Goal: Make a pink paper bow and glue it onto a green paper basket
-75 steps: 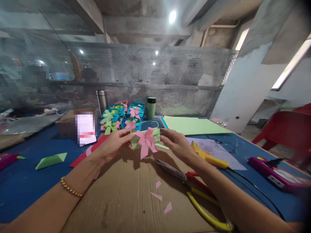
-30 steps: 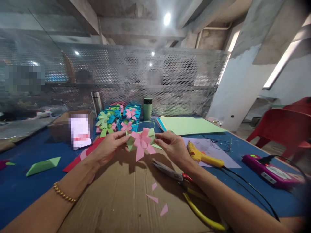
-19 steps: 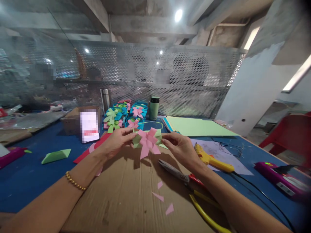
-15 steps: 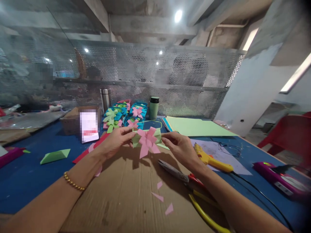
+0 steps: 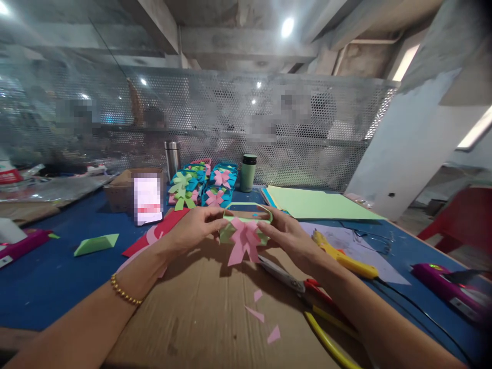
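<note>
A small light green paper basket (image 5: pixel 226 237) with a thin arched handle is held just above or on the cardboard sheet (image 5: pixel 200 318); I cannot tell whether it touches. A pink paper bow (image 5: pixel 246 238) covers most of its front, its two tails hanging down. My left hand (image 5: pixel 196 225) grips the basket's left side, thumb on the front. On the other side my right hand (image 5: pixel 286 230) holds it, fingertips beside the bow. Below my right hand lie scissors (image 5: pixel 286 277) with red and yellow handles. Several pink paper scraps (image 5: pixel 274 334) are scattered on the cardboard.
Finished-looking baskets with bows (image 5: pixel 215 197) stand at the back, beside a green tumbler (image 5: pixel 248 174) and a steel flask (image 5: pixel 172 159). Right are green paper sheets (image 5: pixel 323 205), a yellow glue gun (image 5: pixel 346 261) with cord and a purple power strip (image 5: pixel 446 287). Left is a folded green paper (image 5: pixel 96 245).
Both hands have brought the basket lower and slightly right, turning it so its handle stands up behind the bow. My fingers have shifted further onto its front. The view has moved a little too.
</note>
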